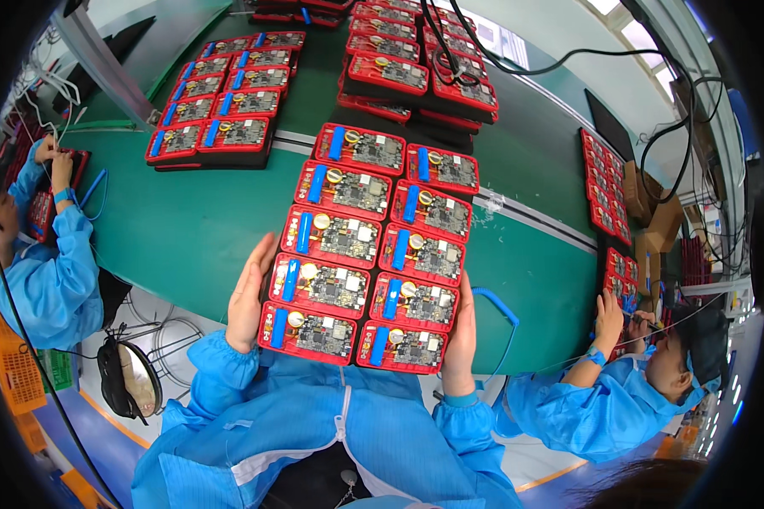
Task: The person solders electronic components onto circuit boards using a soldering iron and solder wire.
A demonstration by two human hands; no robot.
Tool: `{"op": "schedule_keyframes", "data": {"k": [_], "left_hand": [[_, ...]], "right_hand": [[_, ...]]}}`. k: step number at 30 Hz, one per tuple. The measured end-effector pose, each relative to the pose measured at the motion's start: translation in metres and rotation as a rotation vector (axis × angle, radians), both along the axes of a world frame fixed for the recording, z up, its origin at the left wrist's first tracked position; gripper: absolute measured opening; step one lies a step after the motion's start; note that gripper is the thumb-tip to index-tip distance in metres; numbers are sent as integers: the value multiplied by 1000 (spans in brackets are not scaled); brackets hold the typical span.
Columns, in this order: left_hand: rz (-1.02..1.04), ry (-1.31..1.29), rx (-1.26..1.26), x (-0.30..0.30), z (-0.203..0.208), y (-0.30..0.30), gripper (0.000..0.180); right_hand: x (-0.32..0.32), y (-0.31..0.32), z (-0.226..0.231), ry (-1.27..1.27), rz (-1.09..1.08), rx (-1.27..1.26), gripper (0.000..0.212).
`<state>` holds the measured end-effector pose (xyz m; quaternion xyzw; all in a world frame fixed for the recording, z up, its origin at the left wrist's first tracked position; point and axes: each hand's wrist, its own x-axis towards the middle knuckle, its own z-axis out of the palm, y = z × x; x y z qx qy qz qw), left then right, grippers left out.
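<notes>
In front of my body is a dark tray [367,307] bearing two columns of red casings [327,283]. Each casing holds a grey circuit board, a blue cylindrical cell and a round yellowish or silvery part. My left hand [249,293] grips the tray's left edge, fingers lying along its side. Along the opposite edge, my right hand [461,335] clasps the tray near its lower right corner. The undersides of both hands are hidden by the tray. It sits over the near edge of the green table; whether it rests on the table I cannot tell.
Stacked trays of similar casings stand at the far left [244,103] and far middle [390,72]. More lie at the right [604,182]. Co-workers in blue sit at the left [51,263] and right [603,399]. A coiled blue cord [508,312] and black cables [569,58] hang nearby.
</notes>
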<state>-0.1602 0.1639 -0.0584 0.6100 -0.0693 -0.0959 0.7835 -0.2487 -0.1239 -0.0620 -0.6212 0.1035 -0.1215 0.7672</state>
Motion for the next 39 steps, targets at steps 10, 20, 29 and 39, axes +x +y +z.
{"op": "schedule_keyframes", "data": {"k": [10, 20, 29, 39], "left_hand": [[12, 147, -148, -17, 5, -21, 56], [111, -14, 165, 90, 22, 20, 42], [-8, -509, 649, 139, 29, -47, 43], [366, -854, 679, 137, 74, -35, 37]], "right_hand": [[5, -2, 22, 78, 65, 96, 72], [88, -79, 54, 58, 144, -130, 67], [167, -54, 20, -64, 122, -179, 68], [142, -45, 60, -62, -129, -435, 54]]}}
